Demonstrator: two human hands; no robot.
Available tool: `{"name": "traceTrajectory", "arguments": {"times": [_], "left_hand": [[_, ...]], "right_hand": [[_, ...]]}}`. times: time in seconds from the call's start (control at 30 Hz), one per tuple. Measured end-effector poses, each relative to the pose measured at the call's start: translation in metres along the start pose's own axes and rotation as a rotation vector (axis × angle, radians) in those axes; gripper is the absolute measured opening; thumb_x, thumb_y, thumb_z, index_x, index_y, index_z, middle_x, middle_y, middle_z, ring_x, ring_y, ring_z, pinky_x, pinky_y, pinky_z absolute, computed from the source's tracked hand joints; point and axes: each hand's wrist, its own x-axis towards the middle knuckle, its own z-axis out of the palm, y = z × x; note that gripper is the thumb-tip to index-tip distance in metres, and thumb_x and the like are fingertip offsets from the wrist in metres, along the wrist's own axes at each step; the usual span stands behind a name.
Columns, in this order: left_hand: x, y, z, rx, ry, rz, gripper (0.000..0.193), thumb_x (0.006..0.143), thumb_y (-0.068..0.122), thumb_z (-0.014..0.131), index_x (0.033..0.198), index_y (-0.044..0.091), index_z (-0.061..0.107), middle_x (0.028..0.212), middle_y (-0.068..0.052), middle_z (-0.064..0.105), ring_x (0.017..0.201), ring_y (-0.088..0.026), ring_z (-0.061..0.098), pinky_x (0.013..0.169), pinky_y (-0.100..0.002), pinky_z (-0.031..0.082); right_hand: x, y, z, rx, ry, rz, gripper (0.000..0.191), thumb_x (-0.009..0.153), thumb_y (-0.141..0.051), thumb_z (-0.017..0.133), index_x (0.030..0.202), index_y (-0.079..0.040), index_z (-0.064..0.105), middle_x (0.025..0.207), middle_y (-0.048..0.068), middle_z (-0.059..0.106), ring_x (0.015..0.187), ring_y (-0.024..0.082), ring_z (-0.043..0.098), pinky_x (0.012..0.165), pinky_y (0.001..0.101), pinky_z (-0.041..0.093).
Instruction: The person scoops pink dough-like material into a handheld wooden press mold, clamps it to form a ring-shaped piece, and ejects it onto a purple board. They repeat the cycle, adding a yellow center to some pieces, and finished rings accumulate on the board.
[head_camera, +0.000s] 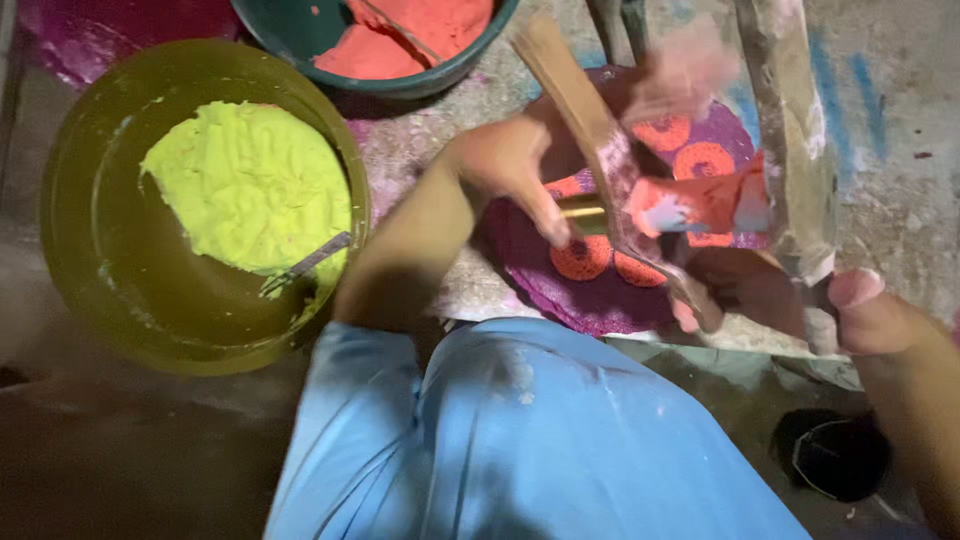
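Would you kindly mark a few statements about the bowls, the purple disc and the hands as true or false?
1. The large olive-green bowl holds yellow-green paste. True.
2. A metal spoon lies in the dark green bowl of red paste. False: it rests in the olive-green bowl, against the yellow-green paste.
3. The round purple disc carries orange-red rings. True.
4. The left hand rests inside the olive-green bowl. False: it is over the purple disc, fingers at a small brass-coloured tube.
5. The right hand grips a pale, paste-caked tool. True.
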Motion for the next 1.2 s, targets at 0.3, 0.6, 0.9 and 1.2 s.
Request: {"name": "traceTrajectory", "arguments": {"times": [0.3,0.6,0.9,1.2], "left_hand": [[0.073,-0.092,0.026,-0.768,0.179,0.269,0.087,0.089,0.041,0.064,0.163,0.013,0.027,0.148,-0.012,0.046,0.138,-0.025,0.045,0.122,-0.041,0.031],[0.115,-0.137,-0.043,-0.541,0.259,0.31,0.047,0.084,0.025,0.064,0.128,0.013,0.051,0.131,-0.003,0.052,0.136,-0.022,0.049,0.123,-0.047,0.03],[0.099,-0.223,-0.098,-0.998,0.508,0.594,0.035,0.086,0.029,0.051,0.116,0.01,0.052,0.105,-0.003,0.054,0.105,-0.022,0.052,0.112,-0.042,0.037],[0.055,-0.227,-0.132,-0.966,0.52,0.626,0.028,0.1,0.033,0.043,0.111,0.008,0.05,0.107,-0.003,0.054,0.106,-0.02,0.052,0.107,-0.037,0.04]], "right_hand": [[-0.066,0.054,-0.049,0.204,0.3,0.24,0.115,0.078,-0.077,0.06,0.151,0.009,0.039,0.148,0.029,0.054,0.133,0.041,0.054,0.113,0.0502,0.037],[-0.084,0.013,-0.142,0.12,0.239,0.393,0.111,0.089,-0.077,0.053,0.159,0.007,0.032,0.147,0.033,0.047,0.138,0.044,0.051,0.114,0.0558,0.038],[-0.012,0.003,-0.166,-0.271,0.569,0.805,0.108,0.082,-0.084,0.032,0.149,-0.001,0.044,0.135,0.025,0.061,0.122,0.035,0.065,0.104,0.0476,0.051],[0.044,0.002,-0.135,-0.309,0.462,0.601,0.087,0.097,-0.067,0.02,0.118,0.002,0.068,0.097,0.018,0.073,0.088,0.027,0.066,0.083,0.042,0.054]]}}
